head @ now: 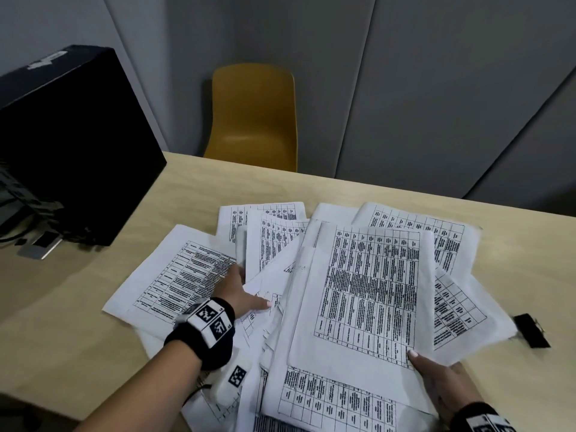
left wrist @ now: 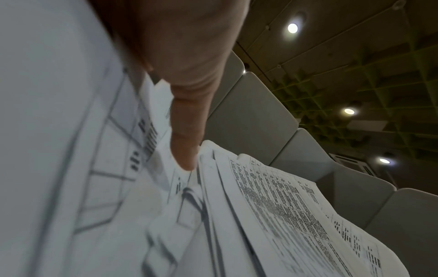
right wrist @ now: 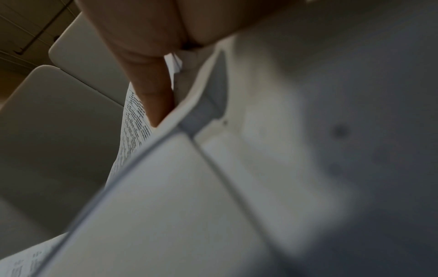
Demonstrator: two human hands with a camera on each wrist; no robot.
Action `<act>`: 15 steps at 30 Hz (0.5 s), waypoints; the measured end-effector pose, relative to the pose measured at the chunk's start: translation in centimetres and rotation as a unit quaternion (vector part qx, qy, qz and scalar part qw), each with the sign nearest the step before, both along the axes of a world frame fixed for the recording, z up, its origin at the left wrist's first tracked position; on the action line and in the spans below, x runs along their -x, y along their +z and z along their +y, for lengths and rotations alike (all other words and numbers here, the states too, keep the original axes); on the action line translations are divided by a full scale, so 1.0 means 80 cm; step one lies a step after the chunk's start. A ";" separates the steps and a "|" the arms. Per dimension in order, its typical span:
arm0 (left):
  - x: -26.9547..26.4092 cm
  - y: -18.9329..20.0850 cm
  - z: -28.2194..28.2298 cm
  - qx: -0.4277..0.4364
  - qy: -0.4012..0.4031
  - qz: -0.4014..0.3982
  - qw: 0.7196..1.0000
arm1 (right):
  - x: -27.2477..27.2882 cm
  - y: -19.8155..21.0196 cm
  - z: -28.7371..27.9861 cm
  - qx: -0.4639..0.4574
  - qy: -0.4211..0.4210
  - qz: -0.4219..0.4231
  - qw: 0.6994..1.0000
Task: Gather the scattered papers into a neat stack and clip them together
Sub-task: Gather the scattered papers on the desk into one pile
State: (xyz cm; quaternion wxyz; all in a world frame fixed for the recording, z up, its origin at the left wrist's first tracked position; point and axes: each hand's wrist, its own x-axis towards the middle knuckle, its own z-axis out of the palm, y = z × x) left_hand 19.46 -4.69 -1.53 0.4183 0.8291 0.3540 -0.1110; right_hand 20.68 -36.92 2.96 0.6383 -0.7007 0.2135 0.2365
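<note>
Several printed sheets of paper lie fanned and overlapping on the light wooden table. My left hand is at the left of the pile, thumb lying on a sheet and fingers tucked under the overlapping sheets. In the left wrist view its thumb stretches down onto the papers. My right hand holds the pile's near right corner, thumb on top and fingers hidden beneath. In the right wrist view a finger lies against blurred paper. A black binder clip lies on the table right of the pile, untouched.
A large black box stands at the table's left with cables and a small metal stand at its foot. A yellow chair sits behind the far edge, in front of grey wall panels. Bare tabletop shows left of the papers.
</note>
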 end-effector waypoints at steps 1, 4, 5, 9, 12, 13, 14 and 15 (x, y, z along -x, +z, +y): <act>0.004 -0.003 -0.002 0.016 0.006 0.019 1.000 | 0.000 0.000 0.000 0.003 -0.005 -0.007 1.000; 0.018 -0.004 -0.010 0.033 -0.032 0.057 0.997 | -0.002 -0.011 -0.007 -0.043 -0.019 -0.022 0.999; 0.022 -0.005 -0.009 0.026 -0.042 0.064 0.997 | -0.003 -0.017 -0.009 -0.046 -0.013 -0.035 0.998; 0.036 0.004 0.005 -0.022 -0.050 0.053 0.997 | -0.006 -0.052 -0.020 -0.074 -0.019 -0.046 0.996; 0.044 0.025 0.025 -0.049 -0.034 0.016 0.998 | -0.008 -0.066 -0.024 -0.047 -0.022 -0.047 0.998; 0.047 0.034 0.033 -0.056 -0.026 -0.002 0.998 | -0.009 -0.064 -0.022 -0.056 -0.021 -0.050 0.997; 0.050 0.045 0.040 -0.064 -0.015 -0.024 0.998 | -0.010 -0.068 -0.022 -0.055 -0.023 -0.052 0.997; 0.052 0.055 0.046 -0.075 -0.003 -0.049 0.996 | -0.011 -0.071 -0.023 -0.037 -0.018 -0.050 0.998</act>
